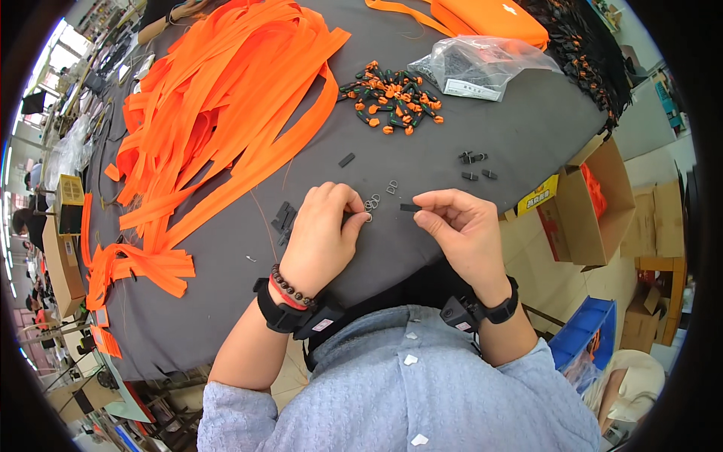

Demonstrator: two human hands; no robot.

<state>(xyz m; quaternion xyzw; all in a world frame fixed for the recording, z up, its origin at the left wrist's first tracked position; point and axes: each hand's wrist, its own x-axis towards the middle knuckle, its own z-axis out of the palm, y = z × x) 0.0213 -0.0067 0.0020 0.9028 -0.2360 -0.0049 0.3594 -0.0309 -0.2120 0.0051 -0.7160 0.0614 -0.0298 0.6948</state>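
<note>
1. Head view: a dark grey tabletop (422, 248) carries the work; the person's two forearms come in from its near edge.
2. Left hand (324, 237) lies palm down near the near edge, fingers curled in narrow, thumb and forefinger pinched on a small metal ring (368, 218).
3. More small metal rings (374, 201) lie on the tabletop, touching or just beside the left fingertips; a metal D-ring (392, 187) sits just beyond them.
4. Right hand (463, 226) is raised just beside the left, thumb and forefinger closed on a short black strip (410, 207); its other fingers are folded in.
5. The strip's free end points toward the left hand; strip and ring are near each other but apart.
6. Several black plastic pieces (284, 219) lie just left of the left hand.
7. A heap of orange webbing straps (226, 98) covers the far left of the tabletop.
8. A pile of orange and black zipper pulls (392, 98) sits toward the far edge, with a clear plastic bag (482, 64) just to its right.
9. A few black clips (474, 162) lie toward the right edge.
10. An open cardboard box (602, 203) stands off the right edge.
</note>
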